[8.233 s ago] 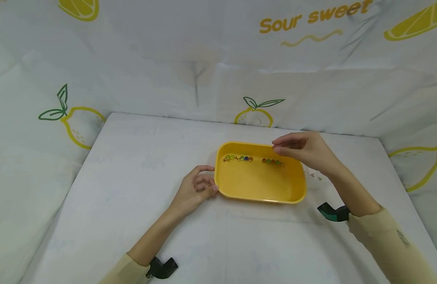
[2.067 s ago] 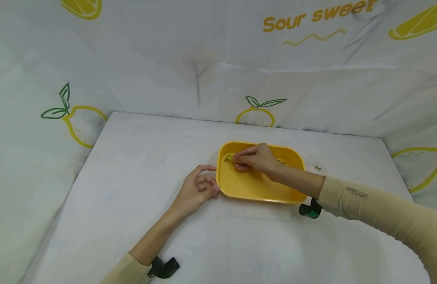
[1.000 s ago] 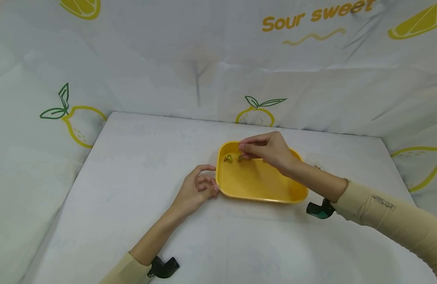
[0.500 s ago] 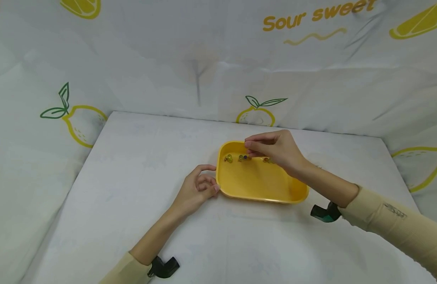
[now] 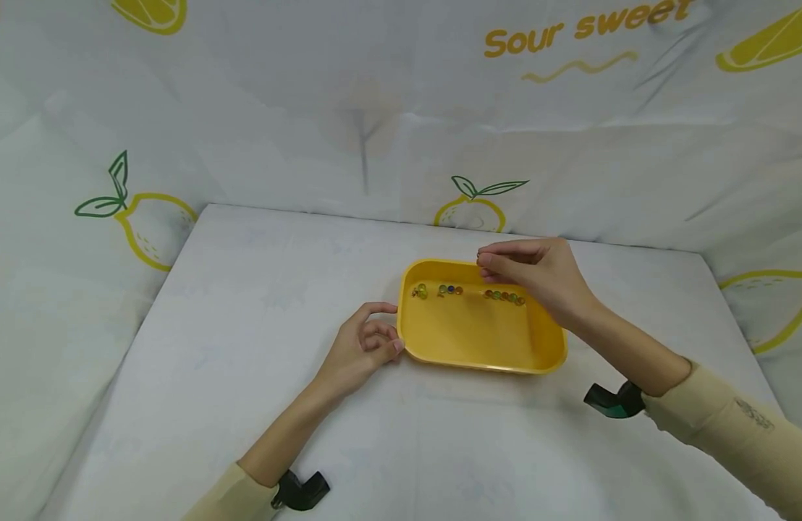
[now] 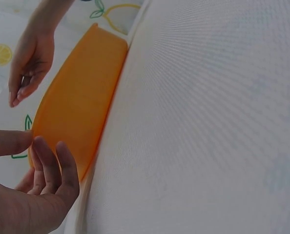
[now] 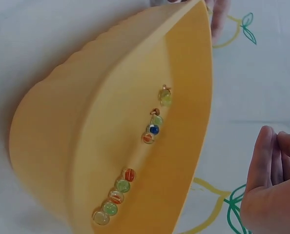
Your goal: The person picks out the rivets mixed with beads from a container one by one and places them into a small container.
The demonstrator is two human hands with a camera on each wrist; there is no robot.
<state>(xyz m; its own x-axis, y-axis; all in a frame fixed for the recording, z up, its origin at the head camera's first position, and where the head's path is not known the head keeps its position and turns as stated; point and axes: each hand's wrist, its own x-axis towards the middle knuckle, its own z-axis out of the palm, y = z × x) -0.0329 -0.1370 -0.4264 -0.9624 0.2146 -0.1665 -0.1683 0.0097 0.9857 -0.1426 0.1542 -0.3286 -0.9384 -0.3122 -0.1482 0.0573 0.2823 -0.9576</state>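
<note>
Glass marbles (image 7: 116, 197) sit in a yellow tray (image 5: 466, 336), in three groups near the foot of its far wall; small metal pieces (image 7: 155, 111) lie by the left and middle groups. Nearest, the left hand (image 5: 357, 347) holds the tray's left end with thumb and forefinger spread apart, its other fingers bent. A slip there would likely skid or tilt the tray and set the round marbles rolling together. Farther off, the right hand (image 5: 538, 275) is raised by the far rim, fingertips and thumb brought together on what seems a tiny brownish piece (image 5: 478, 255), too small to name; a loose pinch could drop it among the marbles. White and faintly creased, the desk (image 5: 336, 449) runs back to a pale backdrop (image 5: 277, 145) printed with lemons (image 5: 772, 43) and "Sour sweet" lettering (image 5: 586, 27).
</note>
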